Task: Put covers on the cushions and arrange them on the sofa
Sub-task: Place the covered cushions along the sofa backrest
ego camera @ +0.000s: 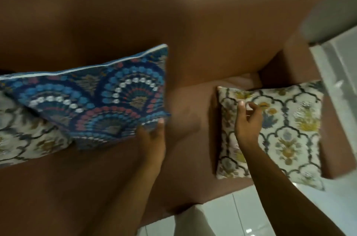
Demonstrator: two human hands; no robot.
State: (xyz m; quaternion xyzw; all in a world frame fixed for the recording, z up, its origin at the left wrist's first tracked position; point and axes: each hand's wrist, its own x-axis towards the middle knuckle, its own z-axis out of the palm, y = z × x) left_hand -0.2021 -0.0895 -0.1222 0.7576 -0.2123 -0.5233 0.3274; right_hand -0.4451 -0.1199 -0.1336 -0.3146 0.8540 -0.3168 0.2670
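Risk: my left hand (152, 135) pinches only blue cushion (92, 104) corner; may slip off sofa (173, 32). Right hand (249, 119) fingers half-curled, empty, over floral cushion (286, 131).

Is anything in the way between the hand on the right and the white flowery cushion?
No, nothing visible. The right hand is over the white floral cushion near its upper left corner, fingers curled, with only bare cover under it. The left hand is busy holding the blue cushion by its corner.

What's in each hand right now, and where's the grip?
Left hand grips the blue fan-patterned cushion at its lower right corner. Right hand hovers half-open over the floral cushion, holding nothing.
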